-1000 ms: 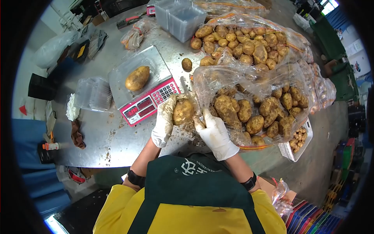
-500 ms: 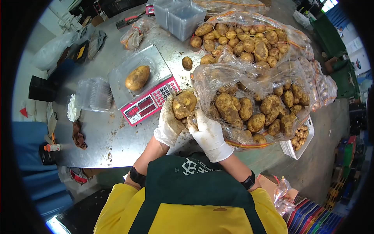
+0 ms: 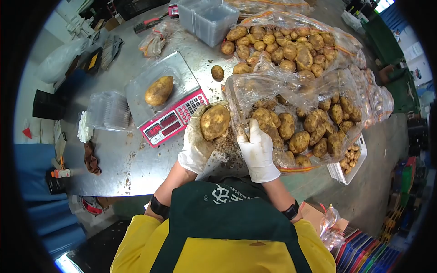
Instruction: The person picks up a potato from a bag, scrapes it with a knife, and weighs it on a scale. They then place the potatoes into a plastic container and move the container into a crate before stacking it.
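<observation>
My left hand (image 3: 195,146), in a soiled white glove, is closed around a large muddy potato (image 3: 215,122) just in front of the scale. My right hand (image 3: 259,151), also gloved, is curled with its dirt-stained thumb and fingers together at the near left edge of an open plastic bag (image 3: 236,91) of potatoes. Whether anything sits in those fingers cannot be made out. On the red and silver digital scale (image 3: 187,105) lies another large potato (image 3: 159,90). Inside the bag are several muddy potatoes (image 3: 299,143).
Behind the open bag is a second bag of smaller potatoes (image 3: 289,52). One small potato (image 3: 217,72) lies beside the scale. Clear plastic trays (image 3: 108,110) stand left, and more containers (image 3: 207,22) at the back. Loose soil is scattered on the metal table (image 3: 107,159).
My right hand has moved away from the potato, to the right, toward the bag's edge. The potato in my left hand now shows more of its face.
</observation>
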